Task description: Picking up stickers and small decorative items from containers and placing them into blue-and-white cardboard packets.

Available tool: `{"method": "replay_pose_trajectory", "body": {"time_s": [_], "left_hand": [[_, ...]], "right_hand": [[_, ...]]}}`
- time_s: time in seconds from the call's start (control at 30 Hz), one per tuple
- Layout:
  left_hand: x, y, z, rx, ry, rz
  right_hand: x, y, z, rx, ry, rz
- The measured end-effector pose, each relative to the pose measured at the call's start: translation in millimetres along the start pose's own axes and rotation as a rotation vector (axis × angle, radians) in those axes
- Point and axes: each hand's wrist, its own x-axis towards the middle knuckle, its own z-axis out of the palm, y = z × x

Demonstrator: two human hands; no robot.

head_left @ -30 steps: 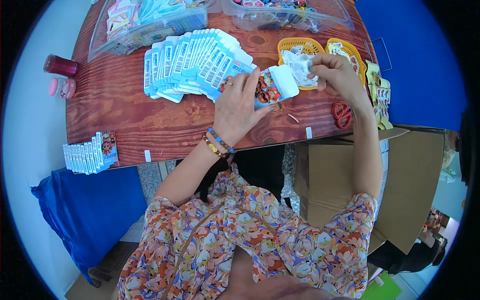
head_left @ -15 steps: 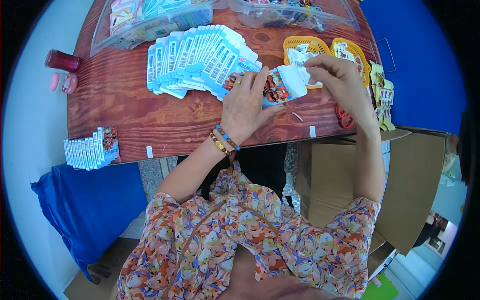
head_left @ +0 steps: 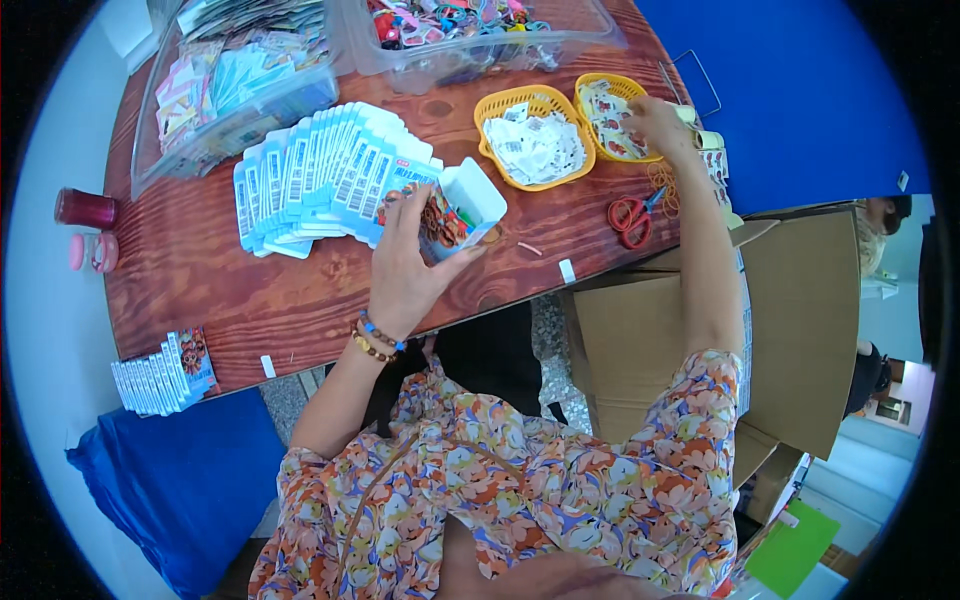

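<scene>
My left hand [head_left: 405, 265] grips a small opened carton [head_left: 455, 208] with a colourful printed side, its white flap standing up, just above the wooden table [head_left: 200, 290]. My right hand [head_left: 662, 122] reaches out to the far right yellow basket [head_left: 612, 118], fingers down among printed cards in it; whether it holds one is hidden. A second yellow basket [head_left: 533, 148] with white paper slips sits between the two hands. A fanned row of flat blue-and-white cartons [head_left: 320, 180] lies just left of the held carton.
Red-handled scissors [head_left: 632, 214] and rubber bands lie near the table's right edge. Two clear plastic bins [head_left: 240, 95] [head_left: 480, 35] stand at the back. A small stack of blue cartons [head_left: 160, 372] sits front left. An open cardboard box [head_left: 760, 330] stands at my right.
My right hand left the carton's mouth and moved right and away to the far yellow basket. My left hand stays on the carton, lowered slightly toward me.
</scene>
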Motion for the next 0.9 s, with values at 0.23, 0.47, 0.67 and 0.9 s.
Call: {"method": "replay_pose_trajectory", "body": {"time_s": [0.23, 0.47, 0.67, 0.9], "left_hand": [[-5, 4, 0, -0.076, -0.073, -0.092], [-4, 5, -3, -0.085, -0.070, -0.048], [-10, 3, -7, -0.101, -0.057, -0.083], [-10, 9, -8, -0.085, -0.105, -0.052]], "right_hand": [[9, 1, 1, 0.135, -0.211, 0.032], [5, 15, -7, 0.452, -0.173, 0.088], [2, -3, -19, 0.542, -0.159, 0.144], [29, -27, 8, 0.282, -0.271, 0.310]]}}
